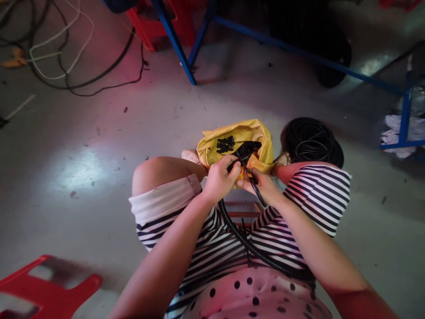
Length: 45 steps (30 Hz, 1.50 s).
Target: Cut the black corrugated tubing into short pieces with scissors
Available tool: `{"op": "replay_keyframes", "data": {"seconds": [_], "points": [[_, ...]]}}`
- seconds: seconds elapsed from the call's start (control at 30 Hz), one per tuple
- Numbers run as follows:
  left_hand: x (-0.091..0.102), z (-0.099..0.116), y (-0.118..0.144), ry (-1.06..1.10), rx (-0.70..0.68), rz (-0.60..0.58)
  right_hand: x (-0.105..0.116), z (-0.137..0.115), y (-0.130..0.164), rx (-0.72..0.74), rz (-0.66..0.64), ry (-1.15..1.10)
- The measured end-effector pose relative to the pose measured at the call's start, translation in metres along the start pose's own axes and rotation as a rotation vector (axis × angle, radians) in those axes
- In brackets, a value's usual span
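- Far left on the floor (99, 146) lie loose cables (66, 66); a red stool (49, 288) sits near left.
- The left hand (221, 179) has its grip closed on the end of a black ribbed hose (245, 241), which runs from the fingers down across the striped lap toward the near right.
- Just beyond the hands an open yellow bag (237, 137) holds short black pieces (226, 144), some in a loose pile, which suggests that part of the cutting is done.
- The right hand (262, 184) is clamped on a thin dark tool (254, 184) with an orange bit at its top; it may be a cutter, but I cannot tell for sure. It touches the hose end.
- To the right a coil (314, 141) of black hose rests on the floor, so, judging by that, plenty is left.
- Far right stands a blue frame (405, 115).
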<state>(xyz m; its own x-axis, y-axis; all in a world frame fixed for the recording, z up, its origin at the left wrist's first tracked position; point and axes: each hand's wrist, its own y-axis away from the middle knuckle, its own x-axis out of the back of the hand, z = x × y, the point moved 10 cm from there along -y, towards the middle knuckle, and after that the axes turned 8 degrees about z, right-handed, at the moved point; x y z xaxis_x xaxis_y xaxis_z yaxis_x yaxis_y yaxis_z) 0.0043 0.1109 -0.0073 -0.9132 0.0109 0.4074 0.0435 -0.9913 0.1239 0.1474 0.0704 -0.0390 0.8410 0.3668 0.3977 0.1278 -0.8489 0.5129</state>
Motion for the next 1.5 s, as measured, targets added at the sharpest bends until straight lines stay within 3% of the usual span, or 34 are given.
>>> {"op": "replay_keyframes", "data": {"seconds": [0.5,0.8,1.17,1.4,1.5], "points": [[-0.006,0.005,0.004,-0.172,-0.075,-0.094,-0.007,0.002,0.001,0.019,-0.122,-0.061],[-0.01,0.008,0.004,-0.161,-0.091,-0.163,-0.005,0.012,-0.003,0.019,-0.053,-0.074],[-0.004,0.003,0.0,-0.113,-0.055,-0.141,0.007,0.002,-0.001,0.053,0.064,0.175],[-0.002,-0.001,-0.001,-0.043,-0.017,-0.123,0.009,0.002,-0.003,0.112,0.126,0.216],[-0.004,-0.007,0.002,0.045,0.071,-0.137,0.01,0.004,-0.006,0.082,0.148,0.254]]}}
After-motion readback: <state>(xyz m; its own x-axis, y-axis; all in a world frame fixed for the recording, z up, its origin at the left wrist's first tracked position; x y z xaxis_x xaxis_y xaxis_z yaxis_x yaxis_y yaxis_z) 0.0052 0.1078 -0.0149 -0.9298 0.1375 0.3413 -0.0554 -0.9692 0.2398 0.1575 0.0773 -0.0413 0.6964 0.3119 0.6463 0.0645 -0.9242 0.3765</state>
